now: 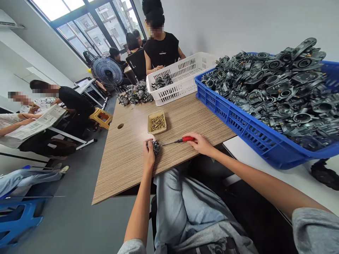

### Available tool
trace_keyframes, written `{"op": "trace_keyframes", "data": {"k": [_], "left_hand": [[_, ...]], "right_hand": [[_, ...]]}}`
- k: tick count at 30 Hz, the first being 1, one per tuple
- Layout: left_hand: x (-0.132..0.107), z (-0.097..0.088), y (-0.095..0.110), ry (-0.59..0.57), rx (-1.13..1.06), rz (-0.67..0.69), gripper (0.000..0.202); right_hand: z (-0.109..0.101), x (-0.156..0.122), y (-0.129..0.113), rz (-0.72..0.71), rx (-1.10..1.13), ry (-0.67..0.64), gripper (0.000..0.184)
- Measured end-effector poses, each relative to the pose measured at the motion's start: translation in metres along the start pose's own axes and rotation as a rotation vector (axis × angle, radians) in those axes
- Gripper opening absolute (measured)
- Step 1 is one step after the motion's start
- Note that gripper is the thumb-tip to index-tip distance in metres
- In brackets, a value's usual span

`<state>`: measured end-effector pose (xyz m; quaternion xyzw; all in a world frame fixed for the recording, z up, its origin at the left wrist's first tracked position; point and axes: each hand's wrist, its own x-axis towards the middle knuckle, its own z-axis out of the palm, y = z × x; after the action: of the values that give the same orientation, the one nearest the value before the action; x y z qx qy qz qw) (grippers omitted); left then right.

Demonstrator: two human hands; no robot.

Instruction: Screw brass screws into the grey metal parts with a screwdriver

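My L hand [148,153] had its fingers closed round a small carburetor body [156,147], resting on the wood-grain table [124,165]; R hand [200,144] gripped a red-handled screwdriver [185,139], shaft reaching to the carb; brass screws [158,123] sat in a small tray [156,113] just ahead; blue crate [225,121] heaped w/ carb bodies on my right.

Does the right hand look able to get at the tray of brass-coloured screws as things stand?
Probably yes. The right hand, on the red-handled screwdriver, lies near the tray of brass-coloured screws, and only bare tabletop seems to lie between them. It may need to put the screwdriver down first.
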<state>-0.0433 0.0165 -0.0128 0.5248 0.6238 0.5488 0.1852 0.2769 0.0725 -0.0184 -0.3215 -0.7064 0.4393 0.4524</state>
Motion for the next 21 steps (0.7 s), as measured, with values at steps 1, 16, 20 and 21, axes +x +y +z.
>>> {"op": "trace_keyframes", "data": {"k": [1, 16, 20, 21], "left_hand": [[0.0000, 0.0000, 0.0003, 0.001, 0.004, 0.007, 0.063], [-0.0033, -0.0001, 0.0083, -0.007, 0.040, 0.053, 0.058], [-0.0039, 0.0003, 0.0091, -0.005, 0.044, 0.047, 0.059], [-0.0038, 0.0004, 0.0091, -0.001, 0.046, 0.051, 0.059]], "right_hand": [[-0.0001, -0.0001, -0.0005, 0.001, -0.001, -0.006, 0.037], [-0.0006, -0.0005, -0.0064, 0.045, -0.005, -0.035, 0.038], [-0.0010, -0.0004, -0.0066, 0.050, 0.021, -0.014, 0.038], [-0.0010, -0.0003, -0.0064, 0.051, 0.028, -0.005, 0.038]]}}
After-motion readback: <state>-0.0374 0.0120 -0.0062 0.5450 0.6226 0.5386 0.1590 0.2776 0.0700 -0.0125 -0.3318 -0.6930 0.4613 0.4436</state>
